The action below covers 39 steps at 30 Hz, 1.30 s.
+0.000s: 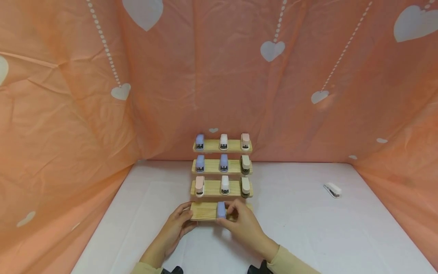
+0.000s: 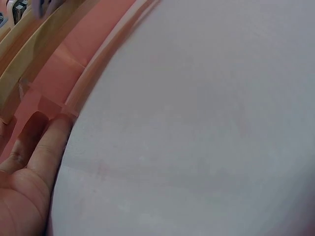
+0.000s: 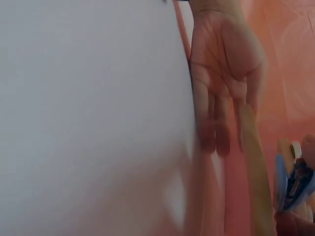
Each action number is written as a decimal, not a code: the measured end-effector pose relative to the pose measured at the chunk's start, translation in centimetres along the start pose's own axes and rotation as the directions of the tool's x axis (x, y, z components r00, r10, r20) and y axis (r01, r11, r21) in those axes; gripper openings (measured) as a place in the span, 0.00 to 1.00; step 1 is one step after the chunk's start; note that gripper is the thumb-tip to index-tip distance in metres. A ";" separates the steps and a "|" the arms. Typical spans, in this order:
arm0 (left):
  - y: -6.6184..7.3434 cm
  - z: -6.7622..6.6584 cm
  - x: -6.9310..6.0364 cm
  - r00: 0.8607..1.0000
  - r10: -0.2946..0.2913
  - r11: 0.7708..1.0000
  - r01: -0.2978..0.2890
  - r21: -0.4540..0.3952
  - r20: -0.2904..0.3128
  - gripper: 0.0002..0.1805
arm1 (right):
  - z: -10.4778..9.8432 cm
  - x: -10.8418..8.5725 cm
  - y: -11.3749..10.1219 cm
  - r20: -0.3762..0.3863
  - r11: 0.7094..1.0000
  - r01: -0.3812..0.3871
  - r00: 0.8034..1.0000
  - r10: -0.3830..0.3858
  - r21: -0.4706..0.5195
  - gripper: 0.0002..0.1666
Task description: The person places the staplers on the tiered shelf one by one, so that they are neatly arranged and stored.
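A small lavender stapler [image 1: 221, 210] is on the lowest wooden board [image 1: 203, 211] of a stepped rack, near its middle. My right hand [image 1: 241, 222] pinches this stapler between thumb and fingers. At the board's left end, my left hand [image 1: 179, 220] grips the wood, thumb at the near edge and fingers beneath. The right wrist view shows the left palm [image 3: 221, 59] against the board's edge [image 3: 257, 172], with the stapler [image 3: 293, 184] at lower right. In the left wrist view, the left fingers [image 2: 49, 147] are by a clear support under the boards. The board's right end is partly hidden.
Higher boards carry staplers in rows: pink, white and cream [image 1: 245, 186] on one, lavender [image 1: 224, 163] and cream above it, and lavender, white and pink [image 1: 245, 140] on top. A white stapler [image 1: 332, 190] lies on the white table [image 1: 308, 228] at right. Orange curtain [image 1: 226, 76] surrounds the table.
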<state>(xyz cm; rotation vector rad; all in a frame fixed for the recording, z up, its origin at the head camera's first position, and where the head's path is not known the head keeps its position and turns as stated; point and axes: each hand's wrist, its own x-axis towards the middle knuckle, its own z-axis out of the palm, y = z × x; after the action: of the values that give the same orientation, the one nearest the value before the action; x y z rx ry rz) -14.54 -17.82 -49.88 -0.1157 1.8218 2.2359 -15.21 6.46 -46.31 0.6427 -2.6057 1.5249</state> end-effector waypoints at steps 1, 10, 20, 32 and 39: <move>0.0 -0.1 0.0 1.000 0.001 1.000 -0.001 -0.004 0.004 0.29 | 0.4 0.3 -0.2 0.005 1.000 0.012 1.000 -0.012 -0.018 0.24; -0.1 -0.3 0.1 0.999 0.010 0.999 -0.008 -0.034 0.038 0.31 | 3.2 2.3 -1.1 0.042 0.995 0.048 0.998 -0.044 -0.085 0.25; -0.2 -0.1 -0.1 0.999 0.026 0.999 -0.025 -0.029 0.035 0.29 | 4.7 3.1 -1.4 0.017 0.990 0.070 0.998 -0.068 -0.119 0.28; -0.1 -0.1 -0.2 0.999 0.016 1.000 -0.015 -0.023 0.029 0.30 | 4.8 3.1 -1.2 0.002 0.984 0.102 0.995 -0.103 -0.145 0.28; -0.1 -0.1 -0.1 0.999 0.026 0.999 -0.025 -0.030 0.034 0.29 | 4.4 2.8 -1.1 0.005 0.985 0.123 0.992 -0.123 -0.122 0.27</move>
<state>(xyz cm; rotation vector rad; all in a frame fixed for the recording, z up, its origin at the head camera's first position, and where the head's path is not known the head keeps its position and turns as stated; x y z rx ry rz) -14.45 -17.95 -49.97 -0.0598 1.7824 2.2685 -16.68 1.40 -46.95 0.7726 -2.5785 1.3197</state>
